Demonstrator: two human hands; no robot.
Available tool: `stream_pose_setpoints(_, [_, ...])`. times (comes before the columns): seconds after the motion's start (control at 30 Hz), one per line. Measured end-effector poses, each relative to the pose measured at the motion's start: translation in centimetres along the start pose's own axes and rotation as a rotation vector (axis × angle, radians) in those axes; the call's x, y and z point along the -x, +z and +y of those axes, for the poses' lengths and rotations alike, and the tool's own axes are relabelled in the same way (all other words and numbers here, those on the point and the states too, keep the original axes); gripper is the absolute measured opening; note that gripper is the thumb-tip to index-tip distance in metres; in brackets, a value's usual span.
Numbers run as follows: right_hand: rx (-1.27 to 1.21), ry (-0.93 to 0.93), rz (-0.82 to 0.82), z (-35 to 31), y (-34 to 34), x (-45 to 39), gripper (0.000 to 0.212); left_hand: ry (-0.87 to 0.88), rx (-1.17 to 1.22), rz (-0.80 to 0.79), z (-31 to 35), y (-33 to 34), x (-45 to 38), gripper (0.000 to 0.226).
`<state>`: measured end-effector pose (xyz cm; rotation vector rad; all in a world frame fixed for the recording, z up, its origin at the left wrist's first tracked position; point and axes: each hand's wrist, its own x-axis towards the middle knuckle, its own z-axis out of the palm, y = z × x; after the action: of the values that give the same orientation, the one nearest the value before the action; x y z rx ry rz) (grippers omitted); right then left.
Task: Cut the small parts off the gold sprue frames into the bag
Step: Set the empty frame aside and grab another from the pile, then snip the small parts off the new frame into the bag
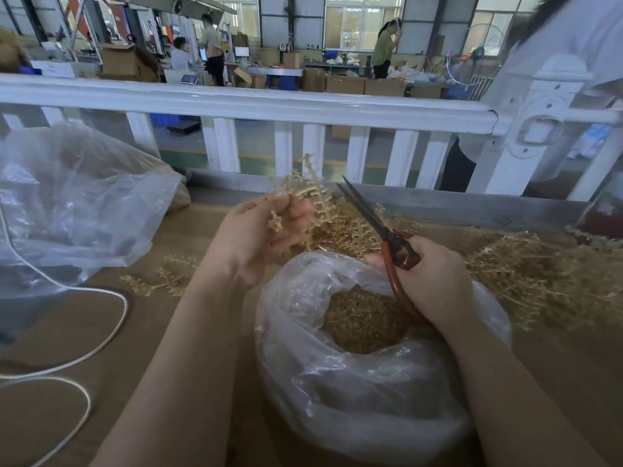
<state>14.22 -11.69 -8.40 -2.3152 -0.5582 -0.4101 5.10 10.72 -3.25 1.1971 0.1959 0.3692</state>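
A person's two bare arms reach over a brown tabletop [101, 332]. The left hand [256, 237] is raised, its fingers curled around a gold sprue frame [303, 190] that fans upward from the grip, above and just behind a clear plastic bag [337, 382]. The bag sits open between the arms, holding a heap of small gold parts [364, 318]. The right hand [435, 281] rests at the bag's right rim, fingers wrapped through the red handles of scissors [374, 217] (blades slightly parted, pointing up and left toward the held frame). A pile of gold frames [539, 274] lies to the right, with a few loose frames [158, 278] left of the left forearm. A larger clear bag [77, 203] slumps at far left beside a white cord [111, 332]. A white railing [236, 102] crosses behind.
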Motion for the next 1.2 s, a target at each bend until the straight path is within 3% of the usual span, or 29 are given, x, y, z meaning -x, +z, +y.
stream_pose_setpoints(0.07, [-0.118,0.056,0.003,-0.1,0.0,-0.3,0.05,-0.08,0.066,-0.111,-0.3,0.5,0.0,0.02])
stream_pose_setpoints(0.17, [-0.49,0.118,-0.06,-0.9,-0.9,-0.6,0.036,-0.156,0.105,-0.253,-1.0,1.4,0.2,0.018])
stream_pose_setpoints(0.3, [-0.769,0.121,-0.244,-2.4,-2.1,-0.2,0.029,-0.17,0.041,-0.301,-2.3,2.7,0.7,0.02])
stream_pose_setpoints(0.47, [-0.678,0.178,-0.247,-2.7,-2.0,-0.6,0.011,-0.136,-0.014,-0.226,-3.6,3.5,0.8,0.016])
stream_pose_setpoints(0.7, [-0.667,0.222,-0.229,-2.9,-1.3,-0.7,0.01,-0.101,-0.187,-0.346,-4.3,3.9,1.2,0.013])
stream_pose_setpoints(1.0, [-0.758,0.167,-0.254,-2.4,-1.2,-0.4,0.013,-0.159,-0.209,-0.196,-4.4,3.9,0.8,0.013])
stream_pose_setpoints(1.2, [-0.759,0.17,-0.202,-2.1,-0.8,-0.6,0.011,-0.146,-0.21,-0.191,-4.6,3.9,0.9,0.01])
